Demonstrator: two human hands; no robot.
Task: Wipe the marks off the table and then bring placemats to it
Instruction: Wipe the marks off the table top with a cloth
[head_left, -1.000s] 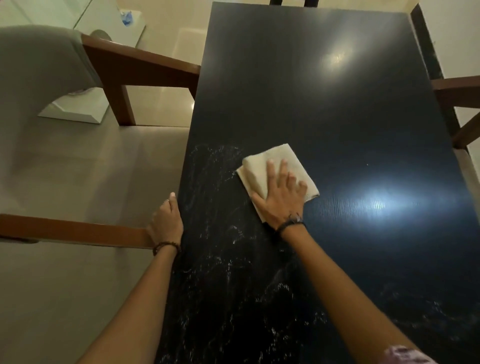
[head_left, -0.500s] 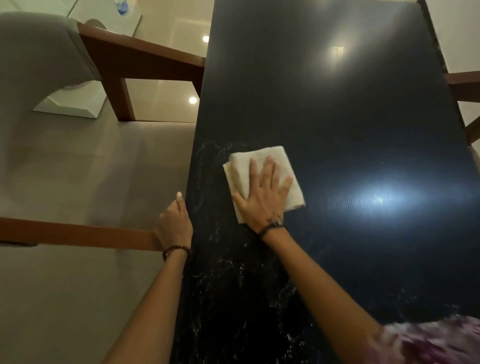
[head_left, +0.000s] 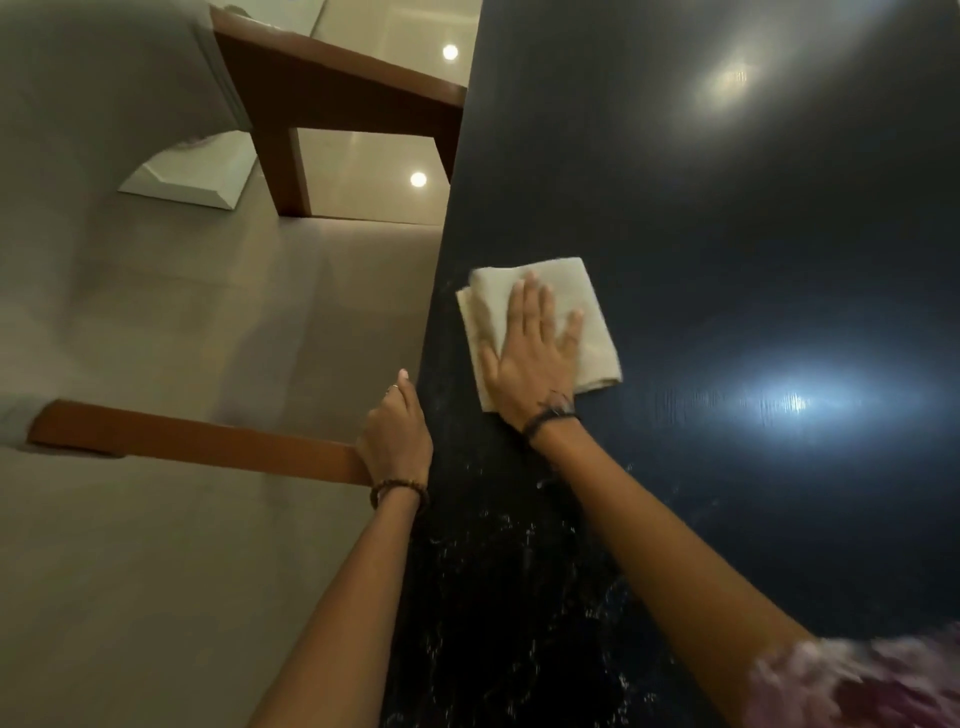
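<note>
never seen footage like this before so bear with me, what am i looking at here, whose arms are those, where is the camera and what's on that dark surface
There is no machine here. The camera sits on a person's head and looks forward and down, so the two bare arms reaching in from the bottom are the wearer's own.

The dark glossy surface is a table. The bright spots on it are reflected lights. The right hand lies flat, fingers straight, on a folded pale cloth and presses it to the tabletop near the left edge. Whitish marks are scattered on the near part of the table, around the forearms.

The left hand rests at the table's left edge, by the wooden arm of a chair. A second wooden chair arm shows farther back. No placemats are in view.
</note>
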